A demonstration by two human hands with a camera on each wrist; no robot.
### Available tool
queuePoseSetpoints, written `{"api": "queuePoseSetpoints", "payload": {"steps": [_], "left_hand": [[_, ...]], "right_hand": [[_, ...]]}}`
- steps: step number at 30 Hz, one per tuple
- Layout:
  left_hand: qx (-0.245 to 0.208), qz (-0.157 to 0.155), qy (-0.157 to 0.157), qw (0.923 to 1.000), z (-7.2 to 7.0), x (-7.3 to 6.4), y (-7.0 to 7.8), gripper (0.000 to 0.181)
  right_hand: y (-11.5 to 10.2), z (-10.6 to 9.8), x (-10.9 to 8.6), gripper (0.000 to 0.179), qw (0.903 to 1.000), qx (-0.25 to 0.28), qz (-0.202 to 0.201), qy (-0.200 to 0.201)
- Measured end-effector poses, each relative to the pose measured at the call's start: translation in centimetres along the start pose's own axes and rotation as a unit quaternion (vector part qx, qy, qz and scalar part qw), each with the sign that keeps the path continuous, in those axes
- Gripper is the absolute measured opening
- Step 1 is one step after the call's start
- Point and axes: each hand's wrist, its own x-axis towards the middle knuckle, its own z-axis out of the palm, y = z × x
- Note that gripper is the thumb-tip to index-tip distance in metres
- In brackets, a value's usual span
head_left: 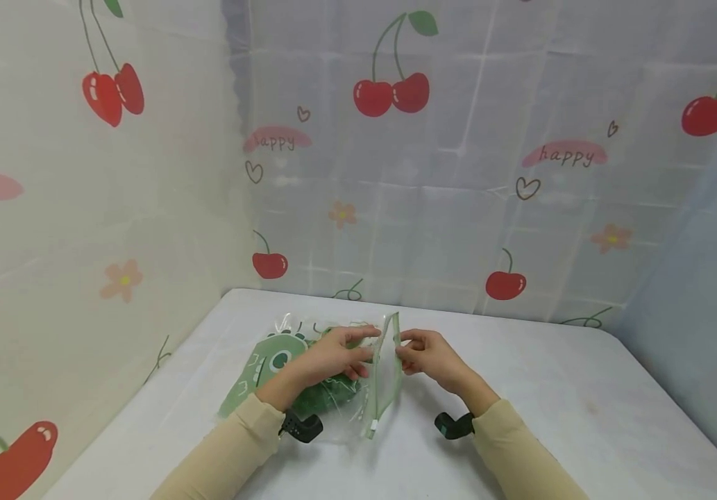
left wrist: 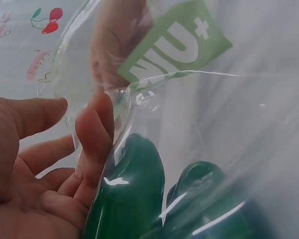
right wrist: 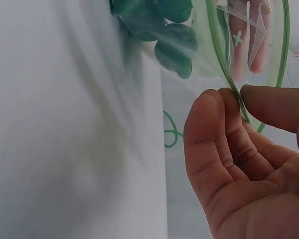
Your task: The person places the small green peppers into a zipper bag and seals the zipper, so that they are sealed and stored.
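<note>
A clear zip bag (head_left: 348, 423) printed with a green cartoon creature (head_left: 280, 357) lies toward the table's left half. Its green-edged mouth (head_left: 386, 406) stands up and gapes, with a white slider (head_left: 373, 425) at the near end. Glossy dark green things (left wrist: 134, 184) show through the plastic. My right hand (head_left: 429, 357) pinches the mouth's green strip (right wrist: 219, 55) between thumb and fingers. Across the bag reaches my left hand (head_left: 333, 357), its fingers spread at the side of the mouth. In the left wrist view its fingertips (left wrist: 94, 119) touch the plastic, thumb apart from them.
The white table (head_left: 520, 389) ends at a back curtain (head_left: 433, 229) printed with cherries; another curtain (head_left: 164, 229) hangs along the left. Black wrist cameras are strapped on the left wrist (head_left: 302, 427) and right wrist (head_left: 454, 425).
</note>
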Motion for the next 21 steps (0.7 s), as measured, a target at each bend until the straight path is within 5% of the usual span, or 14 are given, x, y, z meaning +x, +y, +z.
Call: {"api": "queuePoseSetpoints", "payload": {"steps": [11, 21], "left_hand": [[0.102, 0.02, 0.037, 0.9939, 0.8, 0.4, -0.9, 0.062], [0.235, 0.025, 0.076, 0.9686, 2.0, 0.2, 0.0, 0.089]], "right_hand": [[0.2, 0.4, -1.3, 0.063, 0.9948, 0.083, 0.021, -0.056], [0.1, 1.8, -2.1, 0.073, 0.9911, 0.104, 0.048, -0.068]]}}
